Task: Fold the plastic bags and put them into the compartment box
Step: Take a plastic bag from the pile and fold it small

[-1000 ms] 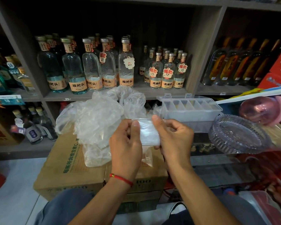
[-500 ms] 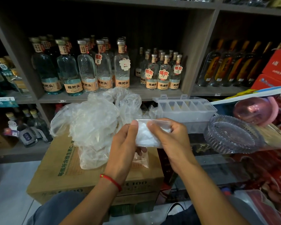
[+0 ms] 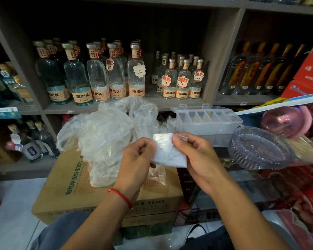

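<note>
A folded white plastic bag [image 3: 167, 152] is held between both hands above a cardboard carton. My left hand [image 3: 135, 163] grips its left edge with curled fingers. My right hand [image 3: 199, 156] pinches its top right corner between thumb and fingers. A heap of loose clear plastic bags [image 3: 105, 134] lies on the carton to the left. The translucent compartment box [image 3: 208, 121], lid open, stands just behind my right hand; its compartments look empty from here.
The cardboard carton [image 3: 69, 184] sits in front of my knees. A clear glass dish [image 3: 258, 148] lies right of the box, a pink round object [image 3: 285, 121] beyond it. Shelves of liquor bottles [image 3: 98, 78] fill the background. Red gift boxes [image 3: 307, 73] stand at right.
The folded bag has turned and become a tighter packet. My right hand shifted its pinch to the top corner; my left hand's fingers curled in along the left edge.
</note>
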Motion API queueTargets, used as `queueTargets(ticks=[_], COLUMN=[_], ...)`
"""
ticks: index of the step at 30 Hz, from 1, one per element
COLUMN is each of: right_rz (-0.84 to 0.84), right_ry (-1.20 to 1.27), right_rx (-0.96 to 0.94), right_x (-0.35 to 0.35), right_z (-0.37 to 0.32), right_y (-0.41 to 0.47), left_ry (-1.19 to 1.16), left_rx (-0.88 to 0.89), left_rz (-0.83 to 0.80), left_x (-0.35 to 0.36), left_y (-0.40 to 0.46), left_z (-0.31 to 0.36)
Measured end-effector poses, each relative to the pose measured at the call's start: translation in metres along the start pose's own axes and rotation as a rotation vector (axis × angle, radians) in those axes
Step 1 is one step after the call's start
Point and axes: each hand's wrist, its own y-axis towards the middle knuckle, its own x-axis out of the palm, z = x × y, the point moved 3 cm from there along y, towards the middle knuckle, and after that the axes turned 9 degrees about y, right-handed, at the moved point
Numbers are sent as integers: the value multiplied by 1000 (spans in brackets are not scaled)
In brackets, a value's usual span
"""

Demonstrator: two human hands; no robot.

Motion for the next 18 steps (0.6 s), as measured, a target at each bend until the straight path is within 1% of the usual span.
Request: queueTargets(ticks=[2,5,8,11,14,18], right_rz=[-79,-129,-100,-50,-103,-205], right_ry=[87,58,-84,-199,-267,-247], right_rx=[79,93,-27,-141,-215,-238], right_x=[3,-1,-8,-12,-11,-6], right_z=[-1,-8,-16,-19,-20,-21], right_y=[-1,-1,-4,-6,-9,-12], left_ry=[-51,-122,-128,-129,-104,-106], left_rx=[-30,-46,-32,4,31,34], left_rz=[-65,-90,-98,-171,-249,-365], left_x=[2,-1,-7,-7,-6,-3], left_y=[-1,-1,2,2,-1,-6], left_z=[1,2,2,5,9,11])
